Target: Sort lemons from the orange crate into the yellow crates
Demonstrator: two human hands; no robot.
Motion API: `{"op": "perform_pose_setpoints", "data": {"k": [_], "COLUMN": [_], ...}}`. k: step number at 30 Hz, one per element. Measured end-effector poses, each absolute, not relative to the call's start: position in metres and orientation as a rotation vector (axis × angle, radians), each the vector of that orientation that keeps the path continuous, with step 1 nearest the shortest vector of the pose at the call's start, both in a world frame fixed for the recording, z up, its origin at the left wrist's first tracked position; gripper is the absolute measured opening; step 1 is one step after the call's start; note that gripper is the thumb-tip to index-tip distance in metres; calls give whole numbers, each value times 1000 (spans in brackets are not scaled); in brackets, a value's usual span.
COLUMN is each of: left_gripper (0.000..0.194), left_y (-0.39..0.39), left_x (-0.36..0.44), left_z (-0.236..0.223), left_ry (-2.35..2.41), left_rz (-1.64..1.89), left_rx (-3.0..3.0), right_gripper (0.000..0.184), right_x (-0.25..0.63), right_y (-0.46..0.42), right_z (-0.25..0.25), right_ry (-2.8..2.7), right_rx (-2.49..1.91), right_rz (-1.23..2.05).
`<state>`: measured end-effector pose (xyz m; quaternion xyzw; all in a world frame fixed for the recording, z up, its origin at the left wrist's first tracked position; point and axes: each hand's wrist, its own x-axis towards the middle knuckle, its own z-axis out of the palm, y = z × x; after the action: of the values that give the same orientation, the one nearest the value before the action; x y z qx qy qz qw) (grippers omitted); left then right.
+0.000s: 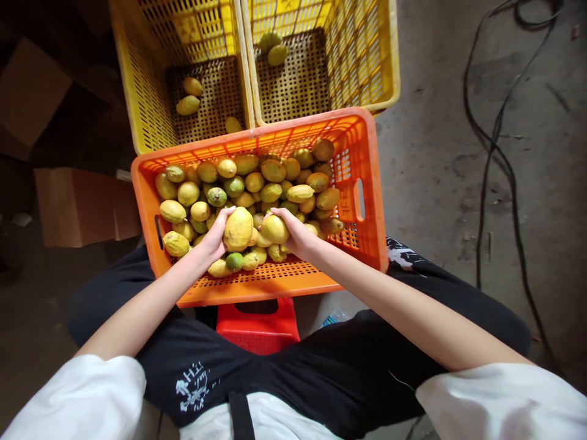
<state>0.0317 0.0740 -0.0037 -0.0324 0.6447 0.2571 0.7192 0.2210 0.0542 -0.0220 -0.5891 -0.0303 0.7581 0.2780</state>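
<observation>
My left hand (216, 234) is closed round a large yellow lemon (239, 228), thumb on its upper edge. Beside it, my right hand (296, 233) grips a smaller, rounder yellow lemon (274, 229). The two fruits are held close together with a narrow gap between them. Both hands are over an orange plastic crate (275, 285) that holds many more lemons, mostly yellow with some greenish ones. One small green fruit (235, 262) lies just below the left hand's lemon. My fingers are partly hidden behind the fruits.
Beyond the orange crate stand two yellow crates, the left one (128, 79) with a few lemons and the right one (389, 55) with two. A red plastic stool (279, 330) is between my legs. Cardboard boxes (59, 208) stand at left; a black cable (495, 146) runs along the floor at right.
</observation>
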Motion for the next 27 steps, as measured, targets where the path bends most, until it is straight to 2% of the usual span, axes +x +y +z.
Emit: {"op": "perform_pose_setpoints", "data": {"k": [4,10,14,16,18,20,27], "left_gripper": [34,37,43,37,23,17,28], "left_y": [72,72,73,72,70,69,72], "left_x": [39,38,35,33,31,30,32], "left_z": [0,-1,0,0,-1,-4,0], "left_ry": [1394,1372,1352,1367,1391,1400,1403], "left_rz": [573,562,538,517,500,493,503], "left_rx": [-85,-131,-71,-25,21,51,13], "right_gripper": [37,32,45,48,44,37,31], "right_x": [221,220,219,220,220,220,220], "right_y": [56,56,54,54,53,52,52], "right_z": [-20,-13,-13,-14,-16,-18,-15], "right_ry": [-94,-105,-56,-69,-108,-129,-141], "right_rx": [-1569,-1561,-1548,-1531,-1542,-1548,-1438], "right_rz": [2049,1977,2001,1996,1970,1949,1993]}}
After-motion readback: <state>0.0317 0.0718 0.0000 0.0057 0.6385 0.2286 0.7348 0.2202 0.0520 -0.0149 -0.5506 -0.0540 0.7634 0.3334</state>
